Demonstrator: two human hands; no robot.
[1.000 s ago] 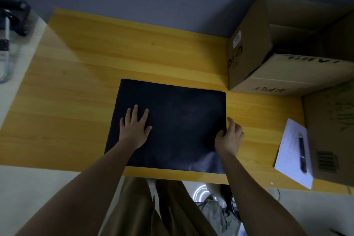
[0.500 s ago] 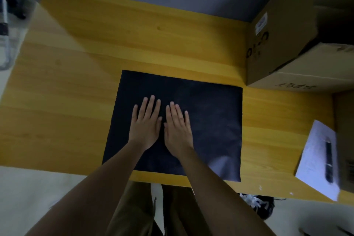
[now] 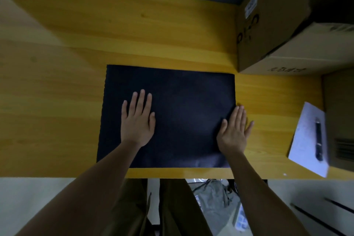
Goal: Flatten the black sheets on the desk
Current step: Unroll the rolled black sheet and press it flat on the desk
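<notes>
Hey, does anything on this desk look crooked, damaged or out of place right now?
Only small things: the white paper with a pen on it sits askew and overhangs the desk's front edge. The black sheets lie flat, faintly creased near the front.

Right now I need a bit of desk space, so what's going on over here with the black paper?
A person is smoothing a stack of black sheets on the wooden desk. The left hand lies palm down, fingers spread, on the left part of the stack; the right hand is flat at its right edge, partly on the wood. The sheets look mostly flat, with faint wrinkles near the front right corner. Cardboard boxes sit at the back right, and a pen lies on a white paper.
</notes>
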